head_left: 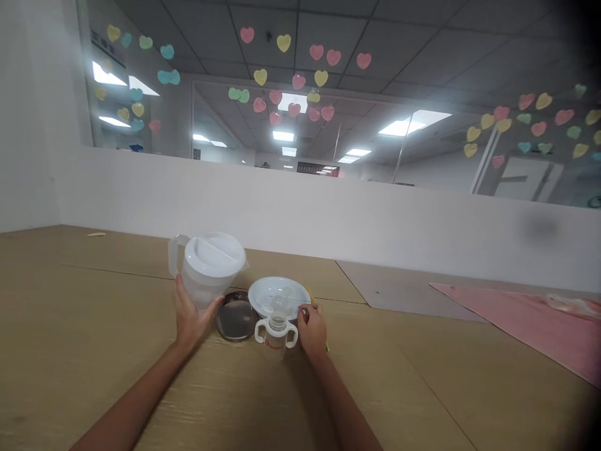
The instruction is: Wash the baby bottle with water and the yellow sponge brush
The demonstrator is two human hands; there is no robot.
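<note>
- left grip (190,322): spread wide, cupped round the lower side of the pitcher (206,287); thumb on the near side, fingers up toward the handle (174,254); can't tell if the pitcher's weight is on the hand or on the worktop (141,351)
- right grip (313,332): fingers curled nearly closed at the near right rim of the bowl (257,295); can't tell if it pinches the rim or something small
- pitcher: above the left grip, lid (213,255) on, spout side toward the bowl; smooth wall, so my call is full palm contact and light, even squeeze; the handle would be the surer hold if it has to be raised
- metal dish (236,318): just right of the left grip, low; keep thumb and pitcher base clear of its edge
- two-handled bottle (275,344): between the grips, just left of the right grip, upright, neck open; looks easiest to knock, so keep right wrist outside its near handle
- clear piece (280,302): left of the right grip, just behind the bottle neck; looks light, so avoid jolting the bowl
- yellow strip (310,294): just behind the right grip, partly hidden; don't let knuckles drag it
- pink cloth (526,319): well right of the right grip, out of the way
- pace: slow, one hand steady while the other shifts
</note>
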